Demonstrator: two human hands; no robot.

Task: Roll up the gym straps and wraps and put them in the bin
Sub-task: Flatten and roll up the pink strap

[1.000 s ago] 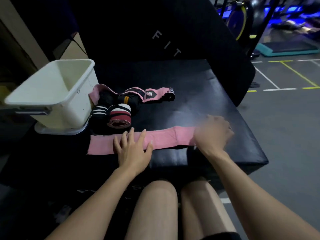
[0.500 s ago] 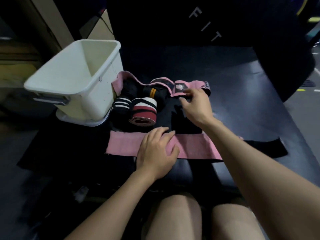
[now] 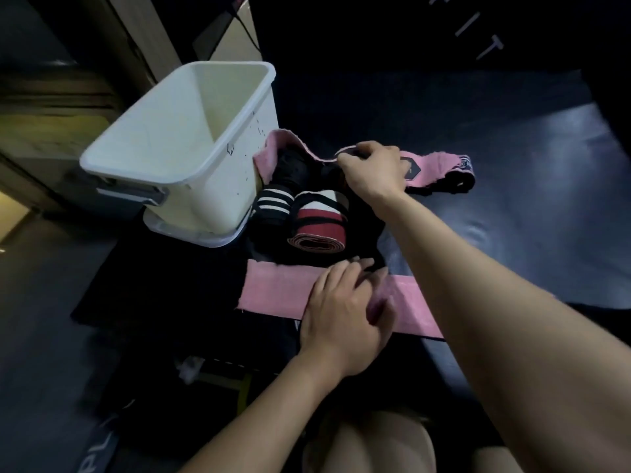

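Observation:
A pink wrap (image 3: 276, 290) lies flat across the near edge of the black padded bench (image 3: 512, 186). My left hand (image 3: 341, 315) presses down on its middle, fingers spread. Behind it sit a red, white and black rolled wrap (image 3: 319, 221) and a black roll with white stripes (image 3: 273, 203). A second pink and black strap (image 3: 433, 163) lies loose further back. My right hand (image 3: 372, 170) pinches that strap's edge between thumb and fingers. The white bin (image 3: 191, 145) stands at the left and looks empty.
The bin rests on a white lid (image 3: 194, 233) on the bench's left part. A dark upright pad with white letters (image 3: 478, 39) rises behind the bench. Dark floor lies to the left, and my bare knees (image 3: 375, 442) are at the bottom.
My right hand left the right end of the flat pink wrap, reached back and took hold of the loose pink and black strap. My left hand stayed on the flat wrap.

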